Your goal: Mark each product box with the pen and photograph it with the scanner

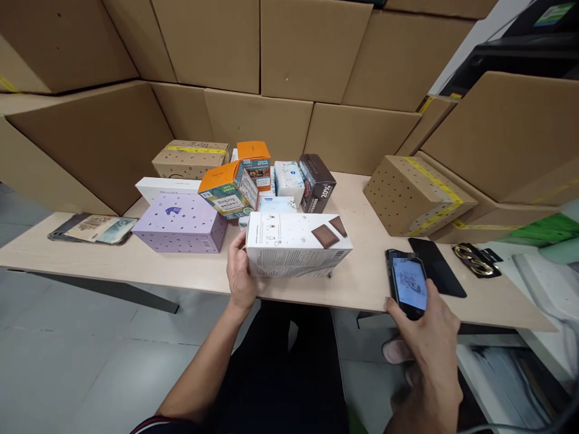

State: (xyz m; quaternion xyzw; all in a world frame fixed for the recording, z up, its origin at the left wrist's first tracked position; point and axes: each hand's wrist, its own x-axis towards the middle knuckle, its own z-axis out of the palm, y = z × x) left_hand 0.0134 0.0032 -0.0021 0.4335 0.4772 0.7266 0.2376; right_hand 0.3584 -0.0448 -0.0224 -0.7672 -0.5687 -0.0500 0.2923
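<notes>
My left hand (240,272) grips the left end of a white printed box (296,247) with brown chocolate pictures on its top face. The box is at the front edge of the table, and some of my fingers are hidden behind it. To the right, my right hand (427,322) is closed around the lower part of a black smartphone (409,283), its screen lit. The phone is over the table's front edge. Just behind the white box are packs of tissues (289,179), a dark brown carton (315,181) and an orange-topped box (230,188) that leans at a tilt.
Left of the white box stands a lilac box (181,223), near some banknotes (97,228). Spotted cardboard boxes (416,196) stand at the right and back left. A black flat pad (436,265) and gold-coloured scissors (474,259) lie at right. Stacked cartons (257,126) wall the back.
</notes>
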